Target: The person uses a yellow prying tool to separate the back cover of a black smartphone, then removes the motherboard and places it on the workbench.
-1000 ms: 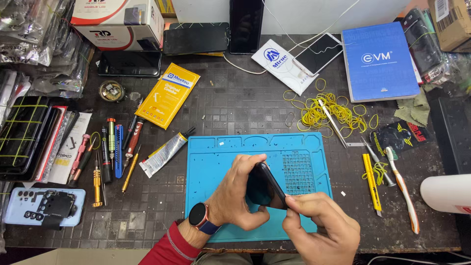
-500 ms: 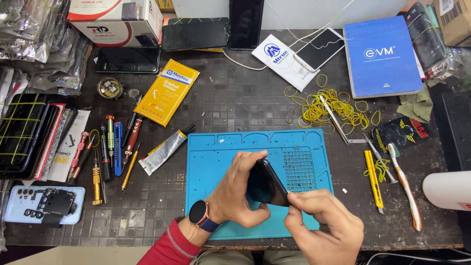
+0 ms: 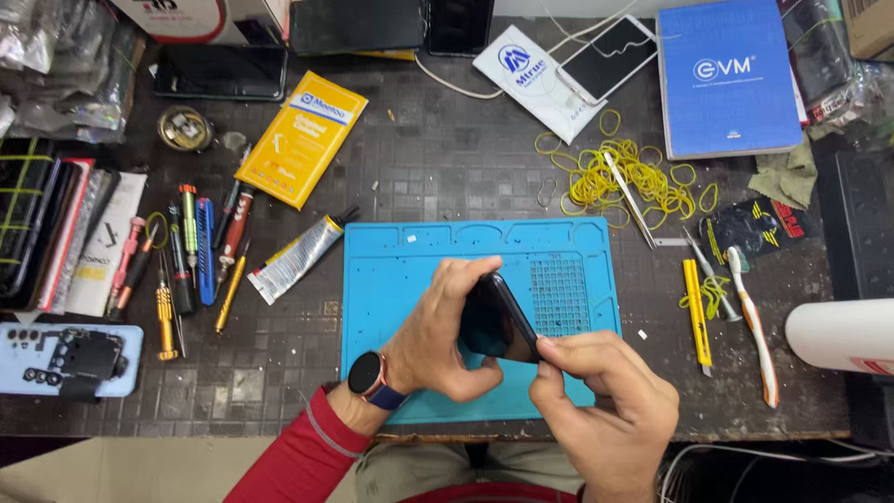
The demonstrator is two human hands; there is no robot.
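Note:
A black smartphone (image 3: 496,321) is held tilted on its edge above the blue silicone work mat (image 3: 400,265). My left hand (image 3: 438,335), with a smartwatch on its wrist, wraps around the phone's left side, fingers over the top edge and thumb under it. My right hand (image 3: 605,410) pinches the phone's lower right corner between thumb and forefinger. Both hands hover over the mat's front half, near the table's front edge.
Screwdrivers and tools (image 3: 191,256) and a glue tube (image 3: 298,259) lie left of the mat. A yellow packet (image 3: 303,138), yellow rubber bands (image 3: 615,177), a blue book (image 3: 726,79), tweezers (image 3: 629,197), a toothbrush (image 3: 752,321) and a white roll (image 3: 843,335) surround it.
The hands and phone stay in nearly the same place; my right fingers have shifted slightly along the phone's lower right edge.

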